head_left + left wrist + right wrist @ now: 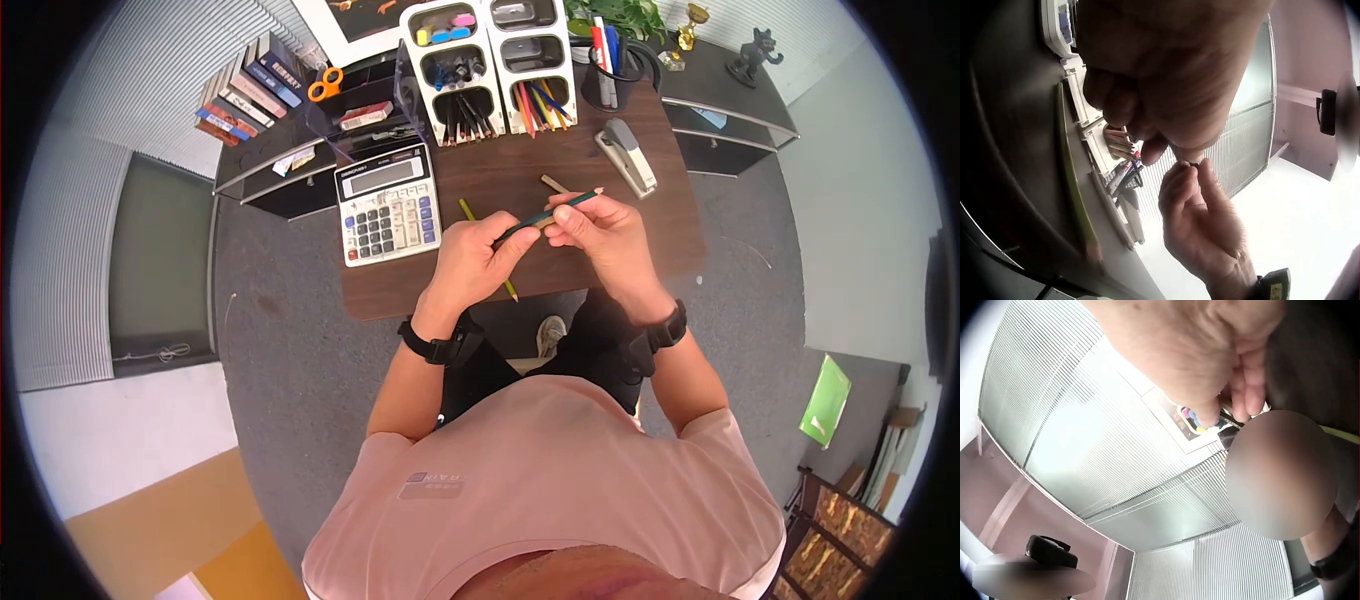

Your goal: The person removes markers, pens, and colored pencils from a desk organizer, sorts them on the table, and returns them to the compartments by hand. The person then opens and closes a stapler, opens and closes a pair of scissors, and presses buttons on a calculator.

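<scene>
Both hands meet over the desk's near part around a dark teal pencil [538, 218]. The left hand [472, 258] grips one end between thumb and curled fingers. Thumb and fingers of the right hand [607, 240] pinch it nearer its other end, whose tip points up and right. In the left wrist view, the fingertips of the right hand [1200, 215] come close to the left hand. A yellow-green pencil [466, 210] lies on the desk, partly hidden under the left hand. Just beyond the right fingers lies a tan pencil [553, 184], its near part covered.
A calculator [388, 205] sits to the left on the brown desk [520, 165]. At the back stand white organizers [488, 70] with pencils and other stationery, and a black pen cup [612, 92]. A stapler [627, 158] is at the right, orange-handled scissors [326, 85] at the back left.
</scene>
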A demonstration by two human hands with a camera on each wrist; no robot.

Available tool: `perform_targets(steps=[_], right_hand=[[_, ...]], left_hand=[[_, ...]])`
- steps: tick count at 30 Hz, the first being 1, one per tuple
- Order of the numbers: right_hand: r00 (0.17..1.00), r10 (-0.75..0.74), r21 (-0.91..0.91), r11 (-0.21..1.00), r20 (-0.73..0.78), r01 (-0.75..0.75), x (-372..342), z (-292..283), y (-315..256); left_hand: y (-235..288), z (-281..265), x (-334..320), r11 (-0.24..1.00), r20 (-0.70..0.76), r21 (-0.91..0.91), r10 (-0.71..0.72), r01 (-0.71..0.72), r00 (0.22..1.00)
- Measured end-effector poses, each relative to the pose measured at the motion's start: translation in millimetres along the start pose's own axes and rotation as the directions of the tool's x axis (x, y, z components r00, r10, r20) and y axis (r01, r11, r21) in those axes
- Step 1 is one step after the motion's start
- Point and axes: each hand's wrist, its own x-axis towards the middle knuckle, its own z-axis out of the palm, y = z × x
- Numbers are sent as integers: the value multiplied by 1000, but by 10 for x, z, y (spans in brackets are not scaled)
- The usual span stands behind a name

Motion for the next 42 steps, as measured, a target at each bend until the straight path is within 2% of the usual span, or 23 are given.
perform_targets(steps=[4, 8, 10, 11, 13, 14, 16, 17, 19, 20, 23, 25, 30, 35, 37, 40, 42], right_hand=[[999, 53, 13, 999, -4, -53, -11, 69, -83], [998, 57, -53, 997, 23, -56, 5, 51, -109], [1000, -7, -187, 982, 16, 10, -7, 56, -95], [1000, -5, -193, 981, 20, 9, -27, 70, -107], [989, -144, -245, 958, 33, 147, -67, 123, -175], [989, -141, -248, 958, 37, 146, -63, 137, -262], [907, -420, -505, 780, 15, 369, -61, 151, -518], [800, -586, -680, 534, 130, 502, 34, 57, -597], [710, -683, -771, 354, 174, 529, 213, -20, -664], [709, -683, -773, 352, 173, 528, 299, -22, -673], [731, -647, -823, 282, 216, 493, 587, -12, -665], [673, -653, -833, 116, 346, 541, 796, -50, -589], [676, -604, -812, 79, 423, 578, 1187, -15, -512], [687, -562, -810, 49, 461, 584, 1508, -36, -401], [694, -539, -827, -9, 477, 562, 1572, -40, -380], [738, -522, -854, 36, 427, 519, 1603, -20, -331], [729, -534, -847, 45, 427, 529, 1569, -25, -328]], left_hand=[[8, 56, 5, 999, -58, -38, 20, -22, 998], [-9, 46, -11, 996, -70, -40, 72, -75, 995], [-31, 20, -20, 995, -74, -29, 96, -98, 993], [-34, -1, -27, 993, -91, -7, 116, -117, 989], [15, -30, -31, 991, -112, 13, 133, -133, 985], [56, -40, -28, 995, -206, -3, 101, -104, 973], [98, -136, -114, 998, -346, -64, -4, -19, 938], [75, -177, -189, 998, -346, -68, -5, -19, 938], [13, -190, -332, 994, -283, -109, -57, 27, 957], [-17, -169, -379, 996, -290, -80, 11, -36, 957], [-63, -137, -510, 997, -228, -74, 17, -35, 973], [-84, -77, -551, 996, -249, -92, -11, -13, 969], [-174, 18, -566, 997, -324, -31, 50, -64, 945], [-165, 25, -537, 997, -320, 17, 80, -78, 944], [-162, 20, -537, 995, -319, 38, 100, -92, 943], [-154, 17, -536, 994, -311, 50, 104, -93, 945], [-155, 21, -538, 995, -322, 47, 103, -92, 941]])
